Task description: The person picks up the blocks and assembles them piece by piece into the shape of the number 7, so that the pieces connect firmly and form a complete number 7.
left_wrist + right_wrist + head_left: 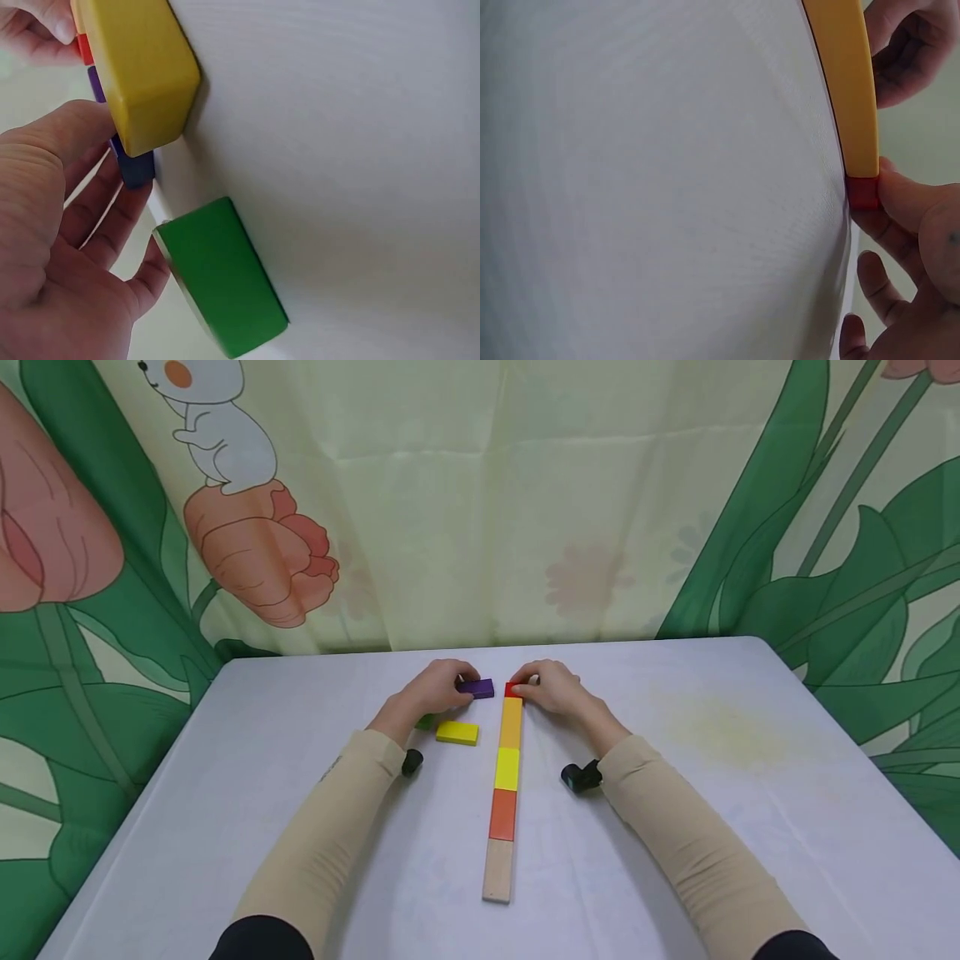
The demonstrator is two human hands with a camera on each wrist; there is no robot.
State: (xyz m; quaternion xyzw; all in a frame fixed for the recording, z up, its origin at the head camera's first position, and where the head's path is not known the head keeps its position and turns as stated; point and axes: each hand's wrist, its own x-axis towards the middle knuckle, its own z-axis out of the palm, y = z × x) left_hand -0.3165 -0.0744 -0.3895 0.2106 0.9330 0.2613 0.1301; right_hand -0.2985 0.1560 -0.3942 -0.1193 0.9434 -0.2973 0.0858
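Observation:
Toward the back of the table my left hand (437, 687) pinches a purple block (482, 689) between thumb and fingers. My right hand (557, 687) has its thumb and a finger on a small red block (512, 690) at the far end of a straight row. In the right wrist view this red block (863, 193) meets the end of an orange-yellow block (851, 90). Nearer in the row lie a yellow block (507, 768), an orange-red block (502, 814) and a plain wooden block (497, 870), end to end.
Left of the row a loose yellow block (457, 732) lies on the white-covered table (675, 843). A green block (225, 277) sits under the left hand, mostly hidden in the head view. Behind the table's far edge hangs a printed curtain (480, 527).

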